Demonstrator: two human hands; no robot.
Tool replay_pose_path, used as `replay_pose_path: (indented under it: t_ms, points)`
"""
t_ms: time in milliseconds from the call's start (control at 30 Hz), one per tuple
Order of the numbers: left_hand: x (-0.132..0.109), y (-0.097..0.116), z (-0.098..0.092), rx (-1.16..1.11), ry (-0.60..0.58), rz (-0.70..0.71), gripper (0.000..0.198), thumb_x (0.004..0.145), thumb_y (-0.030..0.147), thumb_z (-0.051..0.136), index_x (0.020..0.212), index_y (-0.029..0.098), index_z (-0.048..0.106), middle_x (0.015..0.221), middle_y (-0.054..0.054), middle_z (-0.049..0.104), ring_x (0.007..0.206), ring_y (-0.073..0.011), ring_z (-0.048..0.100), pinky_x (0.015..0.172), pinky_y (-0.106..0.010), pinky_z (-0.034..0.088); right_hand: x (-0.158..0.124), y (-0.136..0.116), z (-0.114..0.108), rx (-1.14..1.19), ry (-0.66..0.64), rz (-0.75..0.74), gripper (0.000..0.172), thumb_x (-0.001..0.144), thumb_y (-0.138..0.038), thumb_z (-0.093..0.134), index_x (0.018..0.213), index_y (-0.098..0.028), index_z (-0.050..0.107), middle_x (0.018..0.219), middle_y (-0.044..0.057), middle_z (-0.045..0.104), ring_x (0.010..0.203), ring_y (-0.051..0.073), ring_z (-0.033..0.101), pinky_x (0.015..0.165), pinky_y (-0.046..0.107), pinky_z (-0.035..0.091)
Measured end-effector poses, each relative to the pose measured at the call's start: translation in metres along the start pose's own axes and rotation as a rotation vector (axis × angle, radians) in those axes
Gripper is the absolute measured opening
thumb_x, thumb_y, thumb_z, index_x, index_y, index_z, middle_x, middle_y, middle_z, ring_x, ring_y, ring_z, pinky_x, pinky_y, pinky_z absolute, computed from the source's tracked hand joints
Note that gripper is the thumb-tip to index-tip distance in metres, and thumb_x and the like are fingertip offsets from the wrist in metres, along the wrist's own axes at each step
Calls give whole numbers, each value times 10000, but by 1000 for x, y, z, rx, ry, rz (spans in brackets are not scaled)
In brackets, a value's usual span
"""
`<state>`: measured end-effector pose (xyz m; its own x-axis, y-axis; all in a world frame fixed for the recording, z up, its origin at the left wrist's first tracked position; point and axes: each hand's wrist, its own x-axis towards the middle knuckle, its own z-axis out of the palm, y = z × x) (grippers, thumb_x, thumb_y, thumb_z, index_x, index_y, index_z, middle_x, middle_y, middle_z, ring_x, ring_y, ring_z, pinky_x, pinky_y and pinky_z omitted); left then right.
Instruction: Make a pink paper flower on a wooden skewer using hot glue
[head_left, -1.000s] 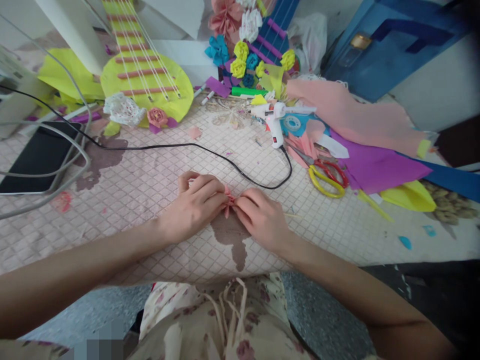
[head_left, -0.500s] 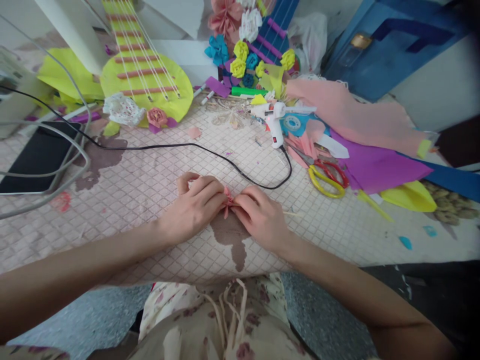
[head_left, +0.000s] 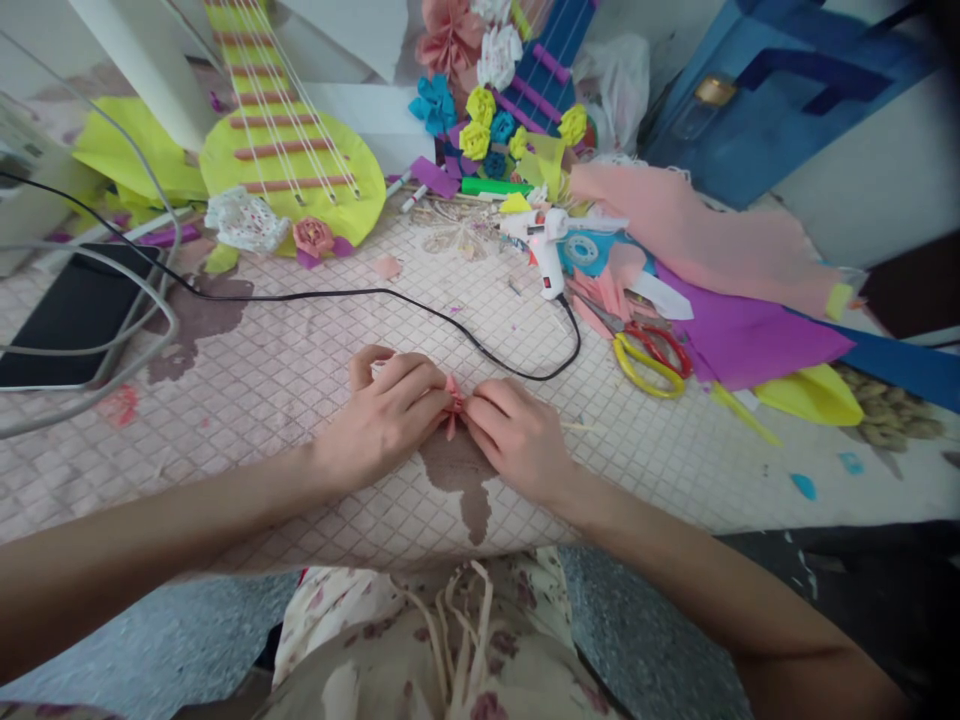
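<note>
Between my hands, just above the table's near part, is a small pink paper flower (head_left: 453,402). My left hand (head_left: 394,412) pinches it from the left, fingers bent over its side. From the right, the fingertips of my right hand (head_left: 517,432) are pressed together on its edge, and a thin pale stick (head_left: 581,427) shows beyond that hand. Whether the stick joins the flower is hidden. Much of the flower is covered by my fingers.
A white glue gun (head_left: 546,250) with a black cord (head_left: 360,292) lies ahead. Scissors (head_left: 649,365) and purple paper (head_left: 750,325) are at the right. A yellow paper guitar (head_left: 292,170) lies back left, near a phone (head_left: 75,315). Paper flowers (head_left: 480,125) stand at the back.
Both hands stay at nearly the same place, still on the pink flower. The right fingertips have shifted slightly against it. The view has moved a little.
</note>
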<state>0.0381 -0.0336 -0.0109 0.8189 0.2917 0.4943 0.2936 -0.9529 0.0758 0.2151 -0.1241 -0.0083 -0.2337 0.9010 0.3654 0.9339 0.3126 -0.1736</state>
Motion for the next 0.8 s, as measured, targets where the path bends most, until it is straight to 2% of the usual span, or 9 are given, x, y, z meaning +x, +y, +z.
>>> replay_pose_path:
  t_ms: [233,567,800]
  points:
    - [3,2,-1,71,-23,48,108,931,163,451,921,171,558,976,-47,623,989,-214,522,890,-445,330,-1,1,1,-13,-29,-1,281,963,-252,386,841,-175,627,893,41,632,790,154,513,625,291,397]
    - [2,3,1,64,-70,52,210,967,216,388,910,135,573,967,-72,620,985,-222,518,905,-468,339,-2,1,2,-43,-76,-4,250,959,-231,396,837,-185,609,865,29,626,779,156,494,615,297,387]
    - [2,3,2,31,-73,39,163,956,193,410,945,144,565,1002,-71,611,1022,-223,508,905,-448,336,-1,1,2,-11,-51,4,251,952,-229,414,801,-187,610,836,33,630,767,155,507,617,288,401]
